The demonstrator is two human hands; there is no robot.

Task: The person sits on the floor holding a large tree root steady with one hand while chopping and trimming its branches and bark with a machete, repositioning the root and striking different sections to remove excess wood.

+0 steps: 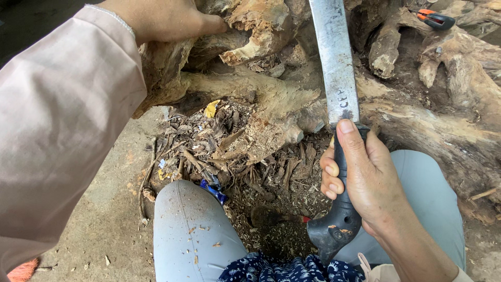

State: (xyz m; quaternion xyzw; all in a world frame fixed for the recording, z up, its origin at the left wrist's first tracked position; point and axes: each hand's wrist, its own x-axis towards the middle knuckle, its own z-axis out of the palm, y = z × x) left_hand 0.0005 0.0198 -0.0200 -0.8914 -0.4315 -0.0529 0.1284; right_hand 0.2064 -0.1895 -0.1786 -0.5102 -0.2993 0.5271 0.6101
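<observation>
Two hands are working at once. Right hand (365, 177) is wrapping fully closed around the black moulded handle of a long, flat, worn steel machete (336, 73), thumb pressing along the spine where blade meets grip. Blade is pointing away from the body, lying across the big weathered brown tree stump with gnarled roots (261, 99). Left hand (167, 21), in a pale pink sleeve (57, 120), is gripping the stump's upper edge, fingers closing over a flaking knob of wood; how tightly, cannot tell, fingertips hidden.

Machete is looking stiff and blade-heavy; handle appears textured, so a full fist low on the grip is probably the sound hold. Stump is reading as heavy, rigid, crumbly at the surface — rotten wood likely breaking off under a pull, so the solid root arms are judged better purchase than the flaking crust.

Below the stump, a heap of dark wood chips and bark shavings (235, 151) is lying between the person's knees in grey trousers (190, 230). A yellow scrap (211, 108) is sitting in the hollow under the stump. An orange-and-black hand tool (433, 18) is resting on the stump's far right roots. Root arms right of the blade are crowding the swing path.
</observation>
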